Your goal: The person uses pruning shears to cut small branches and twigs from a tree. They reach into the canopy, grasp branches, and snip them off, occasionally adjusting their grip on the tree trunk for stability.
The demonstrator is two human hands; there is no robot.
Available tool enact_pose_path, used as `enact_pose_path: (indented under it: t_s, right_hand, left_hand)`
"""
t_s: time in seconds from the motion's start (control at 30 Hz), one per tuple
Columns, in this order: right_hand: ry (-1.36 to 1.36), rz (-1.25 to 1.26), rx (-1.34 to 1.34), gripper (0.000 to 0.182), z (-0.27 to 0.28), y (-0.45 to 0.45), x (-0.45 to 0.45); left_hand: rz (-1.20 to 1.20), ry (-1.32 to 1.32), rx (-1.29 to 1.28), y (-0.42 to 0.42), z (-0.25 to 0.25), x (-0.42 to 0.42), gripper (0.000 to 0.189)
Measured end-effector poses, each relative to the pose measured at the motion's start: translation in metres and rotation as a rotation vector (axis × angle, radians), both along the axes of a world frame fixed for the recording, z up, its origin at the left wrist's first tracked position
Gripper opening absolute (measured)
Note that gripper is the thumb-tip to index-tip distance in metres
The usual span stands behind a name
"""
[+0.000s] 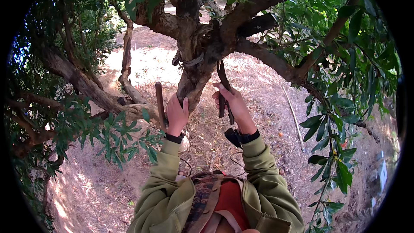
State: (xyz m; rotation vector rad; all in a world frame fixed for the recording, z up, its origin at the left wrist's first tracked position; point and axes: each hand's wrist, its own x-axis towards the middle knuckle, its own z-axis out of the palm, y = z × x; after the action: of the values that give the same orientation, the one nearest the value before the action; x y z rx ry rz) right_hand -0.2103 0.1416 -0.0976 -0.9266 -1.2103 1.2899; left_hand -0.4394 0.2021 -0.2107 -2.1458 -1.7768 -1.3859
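A tree trunk (194,82) with rough bark rises in front of me and forks above. My left hand (178,115) lies against its lower left side, thumb pointing up; a dark patch shows beside the thumb, and whether the fingers grip something is hidden. Just left of that hand stands a smooth brown wooden stick (159,102) with a rounded top, its lower end near my wrist. Right of the trunk, my right hand (235,102) holds a dark, narrow, forked piece (223,74). One end points up beside the bark, and two thin legs hang below the fingers.
Thick branches (265,58) spread right, and a dark cut stub (258,25) juts out above them. A gnarled limb (81,81) lies left. Leafy twigs (336,165) hang at right. A thin pole (293,118) lies on the dry ground (265,155).
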Motion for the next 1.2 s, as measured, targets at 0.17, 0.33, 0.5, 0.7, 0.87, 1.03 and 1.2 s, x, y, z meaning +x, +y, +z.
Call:
enact_pose_path:
  t_s: [0.17,0.33,0.5,0.7,0.87,1.03,1.2]
  right_hand:
    - [0.068,0.150,0.079,0.047,0.040,0.012,-0.014]
    - [0.211,0.019,0.032,0.043,0.025,0.017,-0.015]
    - [0.216,-0.072,-0.019,0.039,-0.015,-0.017,-0.008]
    - [0.309,-0.112,-0.077,0.036,-0.032,-0.048,0.006]
    - [0.421,-0.346,-0.025,0.036,-0.039,-0.078,0.025]
    - [0.474,-0.469,-0.007,0.035,-0.053,-0.105,0.035]
    - [0.542,-0.567,-0.083,0.029,-0.072,-0.116,0.028]
  left_hand:
    - [-0.008,-0.007,-0.005,-0.003,0.006,-0.003,0.053]
    - [-0.008,-0.018,-0.008,-0.003,0.009,-0.003,0.048]
    - [-0.099,-0.054,-0.020,-0.007,0.020,0.009,0.042]
    - [-0.148,-0.040,-0.085,0.013,-0.009,-0.026,0.055]
    - [-0.196,-0.014,-0.114,0.022,-0.015,-0.032,0.067]
    - [-0.210,0.028,-0.154,0.038,-0.018,-0.025,0.071]
    - [-0.243,0.073,-0.158,0.038,-0.020,-0.029,0.077]
